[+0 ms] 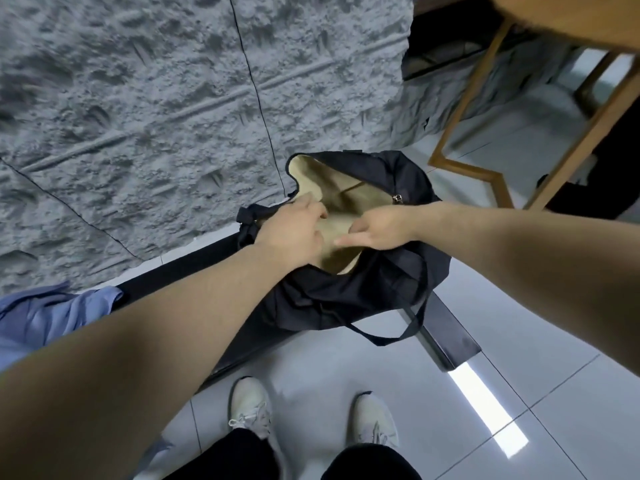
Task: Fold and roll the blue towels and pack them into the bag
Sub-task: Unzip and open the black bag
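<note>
Nearest, at the left edge, a blue towel (52,317) lies rumpled on the grey textured surface (138,98); it looks thin, soft and light, so it would likely droop unless taken by two corners or an edge, and it should fold and roll without resistance. Both bare forearms reach forward from the body to the black bag (363,289), which slumps at the corner of that surface, partly over its dark edge, one strap loop (398,336) hanging toward the tiled floor (519,341). The bag is limp fabric with a tan lining (332,188), so its mouth probably needs holding apart by the rim. The left hand (291,233) curls over the near-left rim and appears to grip it; the right hand (377,228) sits at the right rim, index finger extended, other fingers tucked toward the cloth, though whether they pinch it I cannot tell. No towel shows inside
</note>
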Demonstrator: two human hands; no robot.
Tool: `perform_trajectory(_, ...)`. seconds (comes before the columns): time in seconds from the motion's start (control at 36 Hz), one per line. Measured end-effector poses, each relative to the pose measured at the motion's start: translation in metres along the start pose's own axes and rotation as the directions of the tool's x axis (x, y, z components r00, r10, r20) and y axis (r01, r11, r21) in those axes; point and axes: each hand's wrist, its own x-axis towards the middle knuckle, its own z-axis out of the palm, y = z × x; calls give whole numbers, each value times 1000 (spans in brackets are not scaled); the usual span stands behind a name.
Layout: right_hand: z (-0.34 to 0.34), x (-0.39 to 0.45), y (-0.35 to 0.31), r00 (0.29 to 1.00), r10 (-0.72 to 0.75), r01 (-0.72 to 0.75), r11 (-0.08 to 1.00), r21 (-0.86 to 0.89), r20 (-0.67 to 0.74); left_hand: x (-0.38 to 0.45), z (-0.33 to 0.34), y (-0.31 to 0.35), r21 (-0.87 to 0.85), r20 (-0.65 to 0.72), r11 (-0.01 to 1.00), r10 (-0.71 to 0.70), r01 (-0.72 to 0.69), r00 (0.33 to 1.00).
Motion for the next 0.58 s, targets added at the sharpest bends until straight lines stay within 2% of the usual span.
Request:
perform_trajectory(0.06,4,-9,5,998,-58,60,996,-61,24,5,-6,2,24,-17,998,-57,58,998)
perform_trajectory(0.11,7,-18,11,994,-102,105,975,-195,25,8,-12,3,42,-16,995,-92,93,996)
perform_trajectory(0.17,10,-27,12,981,-190,166,930,-328,-43,12,-16,4,54,4,991,-122,122,993)
perform_trajectory(0.25,15,-35,13,959,-275,229,891,-392,-65,16,-20,4,65,59,979,-196,192,979)
perform_trajectory(0.33,22,-43,14,975,-220,195,892,-408,-15,20,-18,2,77,76,967,-247,241,966)
perform_trajectory(0.42,35,-48,22,973,-230,204,836,-509,12,25,-13,-7,49,87,948,-317,314,944)
perform_trajectory(0.58,57,-44,35,991,-127,125,818,-561,35,26,-5,-18,-187,125,924,-315,334,941)
